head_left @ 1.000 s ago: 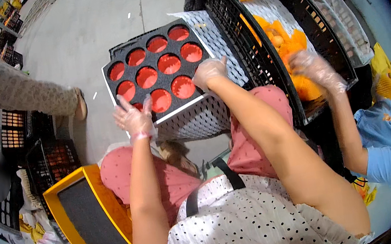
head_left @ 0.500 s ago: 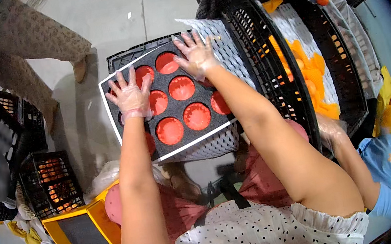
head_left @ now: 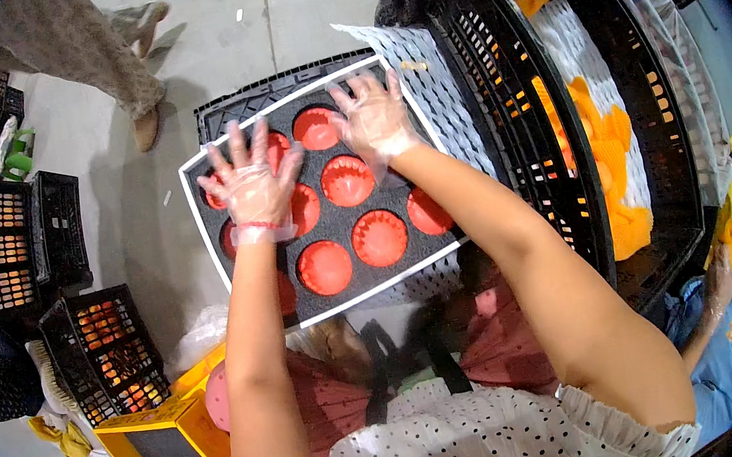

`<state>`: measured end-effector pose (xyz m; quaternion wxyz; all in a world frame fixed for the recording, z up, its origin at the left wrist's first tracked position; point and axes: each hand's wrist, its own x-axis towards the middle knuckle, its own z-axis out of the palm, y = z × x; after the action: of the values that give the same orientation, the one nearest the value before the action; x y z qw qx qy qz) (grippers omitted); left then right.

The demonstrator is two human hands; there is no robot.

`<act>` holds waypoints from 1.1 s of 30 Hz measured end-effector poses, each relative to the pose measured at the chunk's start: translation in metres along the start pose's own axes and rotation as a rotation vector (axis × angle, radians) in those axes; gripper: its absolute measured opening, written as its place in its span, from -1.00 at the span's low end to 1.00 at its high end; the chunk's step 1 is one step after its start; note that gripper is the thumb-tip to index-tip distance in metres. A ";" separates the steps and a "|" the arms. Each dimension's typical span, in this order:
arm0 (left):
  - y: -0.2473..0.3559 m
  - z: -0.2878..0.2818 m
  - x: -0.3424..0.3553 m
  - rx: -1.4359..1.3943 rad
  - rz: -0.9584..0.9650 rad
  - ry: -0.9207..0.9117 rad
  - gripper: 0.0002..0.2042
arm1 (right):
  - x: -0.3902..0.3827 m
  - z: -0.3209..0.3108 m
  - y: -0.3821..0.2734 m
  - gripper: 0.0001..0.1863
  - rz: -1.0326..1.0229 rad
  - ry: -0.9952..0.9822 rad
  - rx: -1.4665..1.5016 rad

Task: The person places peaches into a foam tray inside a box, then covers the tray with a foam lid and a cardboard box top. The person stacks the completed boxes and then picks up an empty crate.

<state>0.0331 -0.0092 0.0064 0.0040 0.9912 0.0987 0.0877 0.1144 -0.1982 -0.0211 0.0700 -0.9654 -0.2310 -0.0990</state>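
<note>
Thin, glossy clear plastic gloves cover both hands point(head_left: 314, 156), pressed on a matt, seemingly foam tray point(head_left: 333, 224).

Produce packing floor, bare concrete point(head_left: 201, 55), stacked black crates point(head_left: 555, 108)

A second ago the left hand point(head_left: 256, 188) gripped the near edge of the tray point(head_left: 325, 206) and the right hand point(head_left: 374, 120) its right side; now both lie flat, fingers spread, on its top. The tray, tilted then, now lies level on the crate point(head_left: 272, 92). A co-worker's gloved hand that reached into the big crate point(head_left: 518, 113) has gone.
</note>
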 end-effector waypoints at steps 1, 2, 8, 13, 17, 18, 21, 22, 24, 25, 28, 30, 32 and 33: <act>0.007 -0.005 0.004 0.012 0.027 -0.056 -0.32 | -0.001 0.007 -0.002 -0.40 -0.022 0.033 -0.007; 0.009 -0.006 0.008 -0.005 0.049 -0.158 -0.31 | -0.005 0.002 -0.002 -0.41 -0.138 0.069 0.049; 0.013 0.010 0.009 0.060 0.066 -0.199 -0.34 | 0.002 -0.010 -0.001 -0.41 -0.178 -0.246 0.052; 0.009 -0.033 0.018 -0.028 0.053 -0.501 -0.22 | 0.012 -0.028 -0.014 -0.38 -0.142 -0.437 0.069; -0.020 -0.051 -0.030 -0.242 0.111 -0.303 -0.02 | -0.008 -0.085 -0.009 -0.27 -0.184 -0.402 0.155; -0.031 -0.052 -0.051 -0.250 0.140 -0.306 0.03 | -0.024 -0.089 -0.002 -0.19 -0.251 -0.367 0.096; -0.057 -0.052 -0.117 -0.196 0.132 -0.399 0.20 | -0.075 -0.103 0.002 0.04 -0.365 -0.513 0.094; -0.049 -0.061 -0.129 -0.151 0.068 -0.554 0.24 | -0.090 -0.104 0.001 0.10 -0.353 -0.627 0.039; -0.032 -0.076 -0.134 -0.083 0.030 -0.679 0.30 | -0.105 -0.101 -0.001 0.22 -0.303 -0.774 -0.005; -0.027 -0.074 -0.134 -0.063 -0.003 -0.698 0.31 | -0.106 -0.098 0.000 0.22 -0.305 -0.775 -0.019; -0.028 -0.059 -0.135 -0.107 -0.007 -0.632 0.31 | -0.107 -0.092 0.003 0.25 -0.325 -0.762 -0.033; -0.030 -0.056 -0.140 -0.120 -0.001 -0.569 0.31 | -0.112 -0.086 0.001 0.27 -0.323 -0.697 -0.034; -0.030 -0.065 -0.147 -0.142 -0.008 -0.497 0.26 | -0.110 -0.096 -0.007 0.29 -0.326 -0.662 -0.037; -0.031 -0.071 -0.153 -0.153 -0.016 -0.459 0.20 | -0.110 -0.110 -0.012 0.30 -0.319 -0.666 -0.042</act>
<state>-0.1326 -0.0099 0.0490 0.1020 0.9812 0.0960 -0.1324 -0.0050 -0.2551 0.0623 -0.0454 -0.8977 -0.3867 0.2064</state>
